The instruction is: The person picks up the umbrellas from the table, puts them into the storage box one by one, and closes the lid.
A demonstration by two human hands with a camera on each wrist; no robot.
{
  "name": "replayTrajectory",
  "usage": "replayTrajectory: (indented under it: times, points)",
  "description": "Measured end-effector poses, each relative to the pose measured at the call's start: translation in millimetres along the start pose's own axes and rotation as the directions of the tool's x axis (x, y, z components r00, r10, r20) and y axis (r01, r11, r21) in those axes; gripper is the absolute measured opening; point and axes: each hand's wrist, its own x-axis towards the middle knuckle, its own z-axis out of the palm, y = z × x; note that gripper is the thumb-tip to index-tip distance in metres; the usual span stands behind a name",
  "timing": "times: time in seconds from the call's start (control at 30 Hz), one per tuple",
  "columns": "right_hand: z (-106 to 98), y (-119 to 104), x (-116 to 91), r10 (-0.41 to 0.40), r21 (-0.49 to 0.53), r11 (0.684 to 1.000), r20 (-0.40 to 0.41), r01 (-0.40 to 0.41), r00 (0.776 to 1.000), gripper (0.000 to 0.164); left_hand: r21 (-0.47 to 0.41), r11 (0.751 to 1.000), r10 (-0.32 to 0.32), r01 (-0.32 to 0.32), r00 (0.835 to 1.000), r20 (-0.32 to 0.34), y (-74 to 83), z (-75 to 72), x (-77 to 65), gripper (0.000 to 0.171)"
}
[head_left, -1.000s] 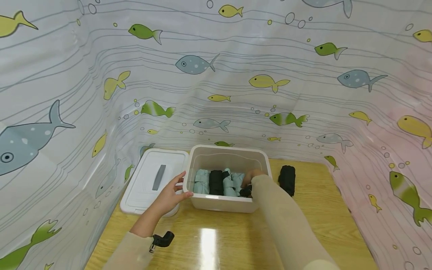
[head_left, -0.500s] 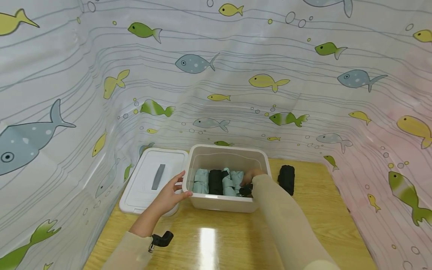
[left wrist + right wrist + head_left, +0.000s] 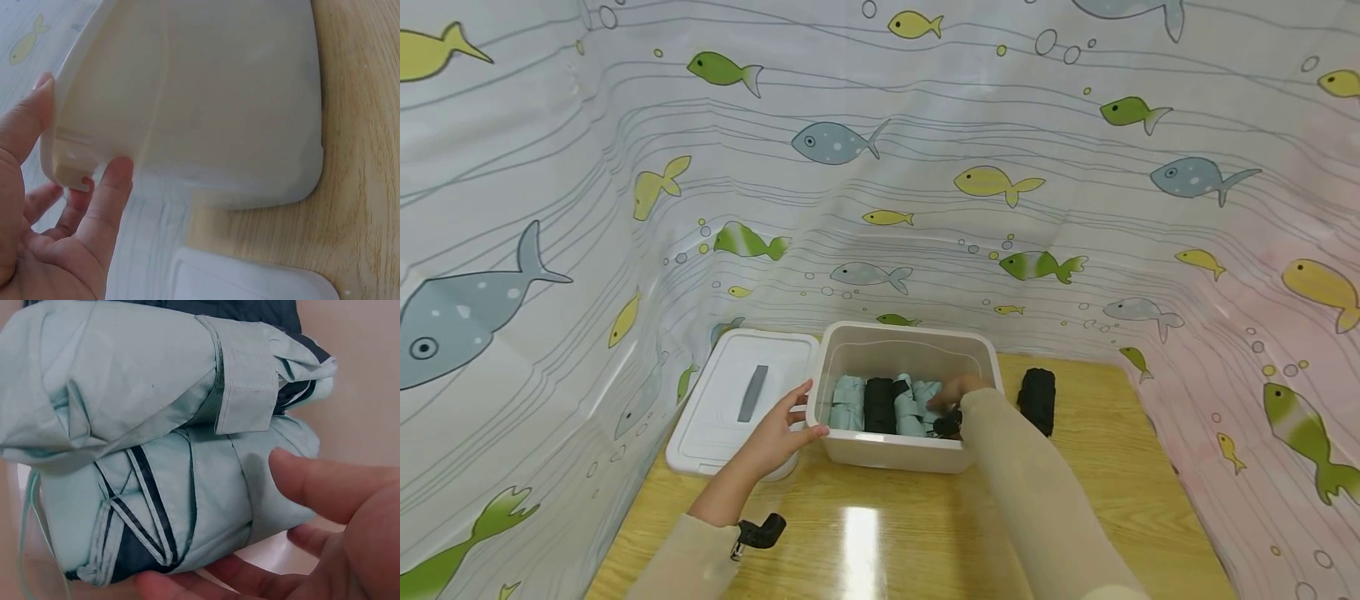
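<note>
A white plastic storage box [image 3: 891,456] holds several rolled, strapped bundles that look like folded umbrellas. My left hand [image 3: 771,440] grips its front left corner, and the left wrist view shows fingers around the rim [image 3: 47,147]. Inside the box at the right, my right hand [image 3: 957,390] holds a mint folded umbrella [image 3: 219,478] with thumb on top and fingers along its lower side. A thin cord hangs from that umbrella's end. Right beside it lies another mint folded umbrella [image 3: 144,381] with a closed strap. A black folded umbrella [image 3: 880,406] sits farther left.
The box's white lid [image 3: 711,417], with a grey handle, lies left of the box. A black rolled bundle [image 3: 1037,400] rests to the right on the wooden table [image 3: 1120,467]. A fish-patterned sheet [image 3: 925,242] encloses the back and sides.
The right-hand fingers shift slightly on the mint umbrella inside the box. My left hand and the box stay where they were.
</note>
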Motion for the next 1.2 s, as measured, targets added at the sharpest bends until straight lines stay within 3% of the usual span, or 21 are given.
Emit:
replayTrajectory:
  times: [0.17, 0.27, 0.47, 0.7, 0.83, 1.03, 1.2]
  points:
    - [-3, -6, 4, -0.008, -0.071, 0.997, -0.035, 0.006, 0.999, 0.063, 0.029, 1.000, 0.006, -0.006, 1.000, -0.004, -0.7, -0.4, 2.2, 0.089]
    - [-4, -11, 0, 0.020, 0.002, 1.000, -0.057, -0.020, 0.998, 0.072, 0.029, 1.000, 0.000, 0.000, 1.000, 0.000, -1.0, -0.1, 3.1, 0.089]
    - [-12, -21, -19, 0.046, 0.169, 0.984, 0.008, -0.047, 0.999, 0.084, 0.005, 1.000, -0.015, 0.015, 1.000, 0.007, -2.6, -0.2, 2.9, 0.093]
    - [-27, -32, -58, -0.030, 0.261, 0.965, 0.025, 0.022, 0.999, 0.081, -0.005, 1.000, -0.014, 0.014, 1.000, 0.005, -4.8, 1.3, 1.0, 0.094]
    - [-34, -33, -81, -0.043, 0.230, 0.972, 0.005, 0.041, 0.999, 0.081, -0.010, 1.000, -0.011, 0.011, 1.000, 0.004, -5.6, 1.6, 0.1, 0.094]
    - [-43, -32, -112, -0.174, 0.166, 0.971, -0.009, 0.173, 0.985, 0.078, -0.015, 1.000, -0.001, 0.001, 1.000, 0.004, -6.3, 1.0, 1.4, 0.095]
    - [-48, -22, -134, -0.253, 0.135, 0.956, -0.065, 0.260, 0.965, 0.070, -0.030, 0.999, 0.012, -0.012, 1.000, 0.009, -6.5, 1.9, 3.5, 0.093]
